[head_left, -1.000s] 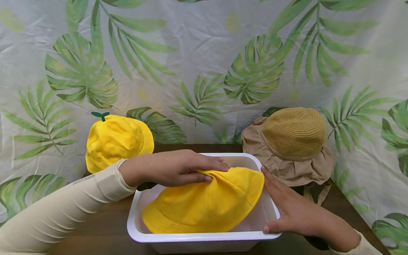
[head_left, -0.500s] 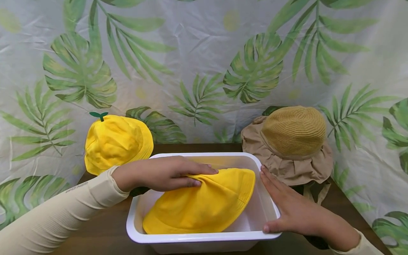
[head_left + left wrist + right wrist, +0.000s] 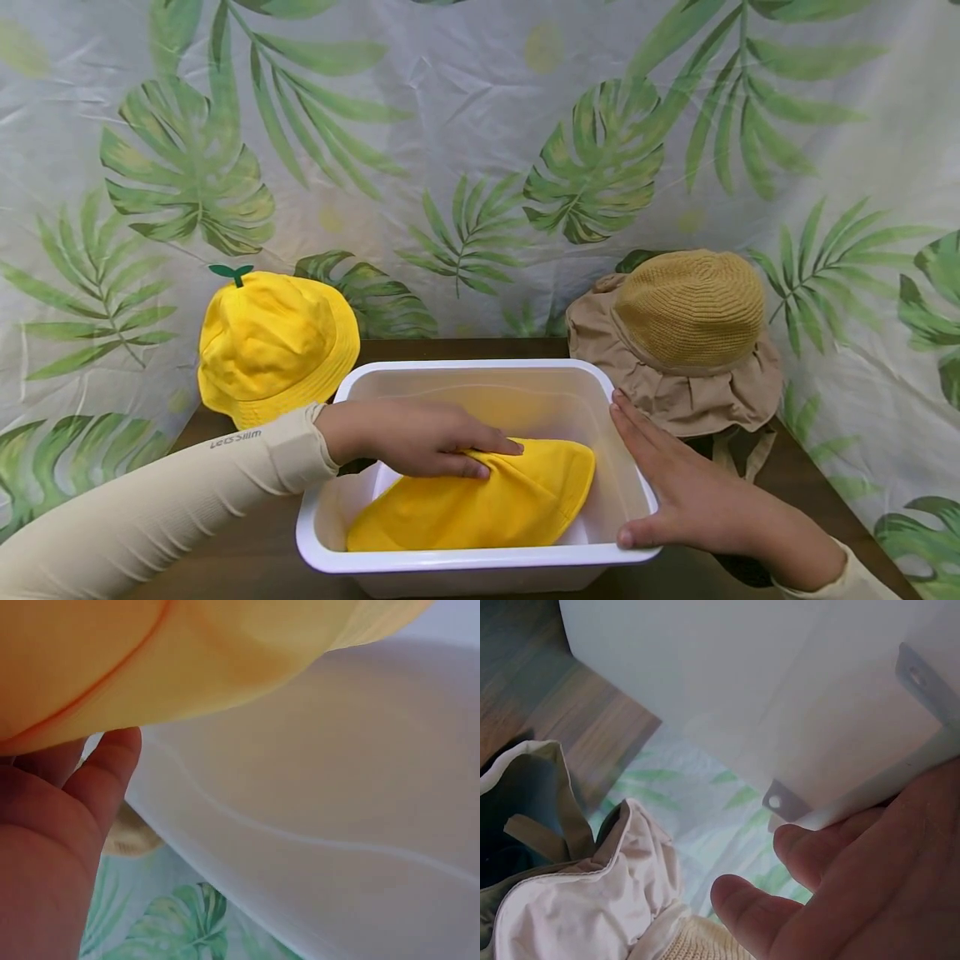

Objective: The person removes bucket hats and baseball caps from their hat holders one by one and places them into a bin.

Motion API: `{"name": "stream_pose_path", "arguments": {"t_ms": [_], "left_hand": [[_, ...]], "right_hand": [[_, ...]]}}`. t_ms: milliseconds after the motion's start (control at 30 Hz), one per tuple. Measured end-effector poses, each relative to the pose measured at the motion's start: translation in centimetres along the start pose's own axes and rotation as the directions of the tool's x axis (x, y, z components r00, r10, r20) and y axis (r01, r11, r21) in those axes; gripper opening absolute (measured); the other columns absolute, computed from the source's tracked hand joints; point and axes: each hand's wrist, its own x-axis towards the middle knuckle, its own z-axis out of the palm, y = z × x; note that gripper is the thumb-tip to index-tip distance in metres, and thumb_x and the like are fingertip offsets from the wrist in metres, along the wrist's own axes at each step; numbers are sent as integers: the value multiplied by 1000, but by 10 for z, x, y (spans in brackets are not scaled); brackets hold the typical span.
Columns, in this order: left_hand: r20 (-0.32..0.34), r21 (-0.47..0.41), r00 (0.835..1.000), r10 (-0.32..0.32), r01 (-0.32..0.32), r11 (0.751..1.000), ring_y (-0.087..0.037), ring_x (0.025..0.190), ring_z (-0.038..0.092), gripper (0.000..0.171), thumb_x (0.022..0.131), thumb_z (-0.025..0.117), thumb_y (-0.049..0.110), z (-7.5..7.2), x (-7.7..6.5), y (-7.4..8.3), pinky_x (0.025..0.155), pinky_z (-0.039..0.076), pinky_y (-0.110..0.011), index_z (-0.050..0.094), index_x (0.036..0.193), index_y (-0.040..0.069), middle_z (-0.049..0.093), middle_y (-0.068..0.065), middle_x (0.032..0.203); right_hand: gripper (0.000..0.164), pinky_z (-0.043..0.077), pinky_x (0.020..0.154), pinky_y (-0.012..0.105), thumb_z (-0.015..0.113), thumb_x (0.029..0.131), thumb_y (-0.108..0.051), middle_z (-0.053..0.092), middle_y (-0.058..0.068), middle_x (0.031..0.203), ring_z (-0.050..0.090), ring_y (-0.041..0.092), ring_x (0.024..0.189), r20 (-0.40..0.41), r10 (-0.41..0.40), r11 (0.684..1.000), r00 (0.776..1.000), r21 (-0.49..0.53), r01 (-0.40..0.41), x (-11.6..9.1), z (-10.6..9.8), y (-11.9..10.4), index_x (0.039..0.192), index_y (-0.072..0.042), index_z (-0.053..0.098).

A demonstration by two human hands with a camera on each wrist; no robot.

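Inside a white plastic bin (image 3: 480, 560) lies a yellow cloth hat (image 3: 510, 500), tilted, with its brim against the near wall. My left hand (image 3: 420, 437) pinches the fabric at the top of this hat, thumb on the near side; in the left wrist view the hat (image 3: 187, 660) hangs over the fingers (image 3: 112, 769). My right hand (image 3: 690, 492) rests along the bin's right side, fingers stretched out and thumb at the near corner. From the right wrist, the fingertips touch the bin's outer wall (image 3: 705, 690) beneath its rim.
Behind the bin at left sits a second yellow hat (image 3: 273, 337) with a green sprout on top. At back right is a straw-crowned hat (image 3: 690, 317) with a beige ruffled brim and ties. A leaf-print cloth (image 3: 480, 125) hangs behind the brown table (image 3: 225, 525).
My left hand has moved down into the bin, and the hat it holds has sunk lower with it. The right hand has stayed on the bin's side.
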Motion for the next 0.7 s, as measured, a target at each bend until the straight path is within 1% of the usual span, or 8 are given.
{"name": "stream_pose_path", "arguments": {"t_ms": [100,200,267,333,467,600,700], "left_hand": [[21,34,1000,-20,19,999,-3,118,53,47,104,52,26,4,2,-3,105,39,-23,47,149,12,53,2,144],[29,49,999,-42,41,998,-5,123,52,47,104,52,25,7,2,-7,107,38,-24,47,149,11,52,1,144],[30,34,998,-53,52,998,-7,127,50,47,104,52,24,8,1,-11,109,36,-25,46,149,9,51,-1,145],[24,20,998,-63,62,998,-9,132,46,47,104,52,23,9,0,-14,111,34,-26,46,149,9,50,-2,147],[-1,-11,998,-55,55,998,-12,138,41,48,104,51,25,9,-2,-18,113,31,-28,45,149,7,47,-4,150],[-36,-2,998,-48,48,999,-14,140,39,49,105,50,27,4,-5,-18,115,29,-30,45,149,7,47,-3,150],[-61,9,996,-69,70,998,-14,141,36,49,105,50,28,-2,-9,-16,115,28,-32,45,150,10,45,0,151]], "right_hand": [[122,2,106,4,72,76,-67,6,18,165,16,26,149,1,7,1000,1000,-5,-7,0,0,0,160,-6,7],[123,2,106,4,72,76,-67,6,18,165,16,27,149,0,9,1000,1000,-8,-9,1,0,-1,160,-6,6],[123,2,106,4,72,76,-67,7,19,164,15,25,149,1,10,1000,1000,-4,-10,1,-1,-1,160,-6,6],[122,2,106,4,72,77,-66,6,18,165,14,25,149,3,8,1000,1000,7,-8,1,-1,-2,160,-6,6],[120,2,106,4,72,78,-65,4,16,165,14,26,149,8,8,1000,1000,23,-8,0,-1,-2,160,-7,6],[121,2,106,4,71,77,-66,4,16,165,14,26,149,9,11,1000,1000,20,-11,0,0,-1,160,-7,5],[121,2,106,4,71,77,-66,4,16,165,13,24,149,10,17,1000,1000,16,-17,0,0,-1,160,-8,5]]}}
